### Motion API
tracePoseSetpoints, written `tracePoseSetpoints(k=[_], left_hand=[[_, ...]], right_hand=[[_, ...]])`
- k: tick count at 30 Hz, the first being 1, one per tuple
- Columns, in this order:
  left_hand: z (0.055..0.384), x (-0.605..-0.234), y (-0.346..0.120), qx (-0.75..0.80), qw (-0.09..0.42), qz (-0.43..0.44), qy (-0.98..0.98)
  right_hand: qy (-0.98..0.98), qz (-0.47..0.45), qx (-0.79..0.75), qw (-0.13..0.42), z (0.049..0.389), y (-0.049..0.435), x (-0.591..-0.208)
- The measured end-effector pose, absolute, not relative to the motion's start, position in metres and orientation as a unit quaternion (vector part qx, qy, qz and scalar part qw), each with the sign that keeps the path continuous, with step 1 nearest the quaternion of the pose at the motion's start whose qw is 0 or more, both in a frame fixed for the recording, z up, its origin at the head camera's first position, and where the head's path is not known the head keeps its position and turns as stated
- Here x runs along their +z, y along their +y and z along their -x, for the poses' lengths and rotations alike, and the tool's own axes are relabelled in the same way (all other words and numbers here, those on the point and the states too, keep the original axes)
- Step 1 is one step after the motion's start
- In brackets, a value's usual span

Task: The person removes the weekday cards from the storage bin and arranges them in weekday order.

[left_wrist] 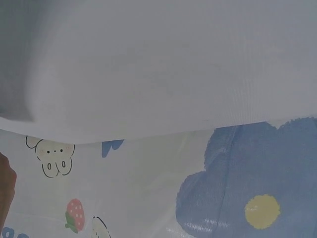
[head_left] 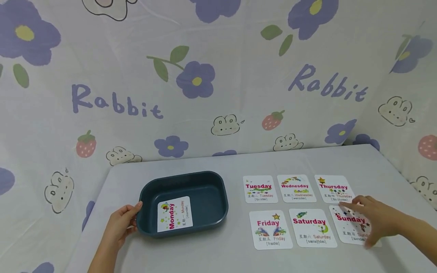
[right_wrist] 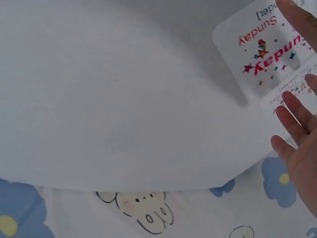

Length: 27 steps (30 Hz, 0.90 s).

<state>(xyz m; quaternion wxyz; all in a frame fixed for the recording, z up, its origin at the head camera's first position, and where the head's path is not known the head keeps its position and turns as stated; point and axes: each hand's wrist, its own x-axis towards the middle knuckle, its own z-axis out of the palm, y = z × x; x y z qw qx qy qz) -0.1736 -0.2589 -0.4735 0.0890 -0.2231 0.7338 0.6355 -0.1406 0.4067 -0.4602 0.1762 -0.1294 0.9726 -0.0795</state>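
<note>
My left hand [head_left: 117,225] holds the left end of a dark blue-green tray [head_left: 209,204], its thumb at the rim. Inside the tray lies the Monday card [head_left: 184,214], turned sideways. Over the Sunday card [head_left: 348,227], at the front right, my right hand [head_left: 384,218] is spread, covering its right part. In the right wrist view, that hand's thumb overlaps the card's edge and its other fingers [right_wrist: 292,116] are apart. Behind it is the Thursday card [head_left: 332,191], near the fingertips; to its left is the Saturday card [head_left: 312,227].
The Friday card [head_left: 271,237] lies in the front row, left of Saturday. The Tuesday card [head_left: 261,197] and Wednesday card [head_left: 297,195] are in the back row. A white cloth covers the table [head_left: 235,254]; a patterned curtain [head_left: 239,76] hangs behind it.
</note>
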Motion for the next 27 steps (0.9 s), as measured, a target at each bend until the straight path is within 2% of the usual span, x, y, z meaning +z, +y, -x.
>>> tracePoseSetpoints(k=[16,27], left_hand=[[0.175,-0.467,-0.261,0.641,0.094,0.203,0.734],[0.171,-0.469,-0.26,0.644,0.099,0.207,0.73]], right_hand=[[0.971,0.201,-0.097,0.081,0.182,0.327,-0.386],[0.96,0.255,-0.092,0.073,0.209,0.268,-0.368]])
